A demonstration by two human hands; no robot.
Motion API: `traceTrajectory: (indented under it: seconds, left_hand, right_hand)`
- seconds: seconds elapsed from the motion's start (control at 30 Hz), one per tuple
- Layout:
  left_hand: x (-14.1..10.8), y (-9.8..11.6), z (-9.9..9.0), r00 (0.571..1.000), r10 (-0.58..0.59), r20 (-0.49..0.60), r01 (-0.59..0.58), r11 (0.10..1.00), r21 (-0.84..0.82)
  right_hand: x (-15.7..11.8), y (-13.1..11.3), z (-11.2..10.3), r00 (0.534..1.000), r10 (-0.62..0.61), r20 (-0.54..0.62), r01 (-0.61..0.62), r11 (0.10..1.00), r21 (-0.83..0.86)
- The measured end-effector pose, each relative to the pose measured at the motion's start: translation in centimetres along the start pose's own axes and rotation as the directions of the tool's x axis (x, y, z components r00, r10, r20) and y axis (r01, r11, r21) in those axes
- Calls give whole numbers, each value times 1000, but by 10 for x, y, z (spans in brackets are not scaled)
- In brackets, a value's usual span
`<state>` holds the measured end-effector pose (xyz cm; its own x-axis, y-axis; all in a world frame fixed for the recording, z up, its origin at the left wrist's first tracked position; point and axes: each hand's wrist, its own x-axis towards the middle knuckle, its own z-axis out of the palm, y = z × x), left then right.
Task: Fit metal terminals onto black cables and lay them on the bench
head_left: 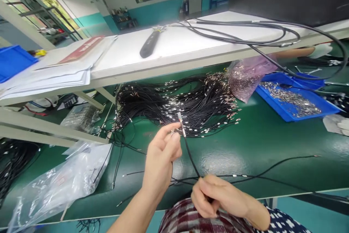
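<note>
Green tabletop (261, 135); cable (191, 156) between hands.

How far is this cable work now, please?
Possibly done: the large heap of thin black cables with silvery ends. In hand: one black cable, right hand gripping it, left hand at its tip. Perhaps left: small silvery metal pieces in the blue plastic tray.

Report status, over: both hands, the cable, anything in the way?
Right hand closed on black cable. Left hand at its metal-fitted end. Loose cables cross the green table close by, possibly a snag. Over.
</note>
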<state>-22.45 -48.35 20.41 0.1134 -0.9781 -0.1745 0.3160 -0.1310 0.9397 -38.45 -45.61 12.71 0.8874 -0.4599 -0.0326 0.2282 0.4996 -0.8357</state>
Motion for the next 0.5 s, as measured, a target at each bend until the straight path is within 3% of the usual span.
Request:
traceTrajectory:
  seconds: [0.17,0.27,0.37,0.5]
  left_hand:
    - [-1,-5,2,998,-49,39,49,999,-19]
    - [-7,-9,0,986,-105,127,101,994,39]
    - [-13,-16,-1,963,-193,186,174,978,117]
    - [-17,-23,-1,960,-230,159,194,958,213]
  right_hand:
    - [-4,19,1,997,-43,63,38,997,71]
    - [-4,24,0,994,-90,57,82,988,131]
    - [-3,21,1,995,-92,44,87,992,88]
    - [1,6,2,983,-113,-145,117,993,19]
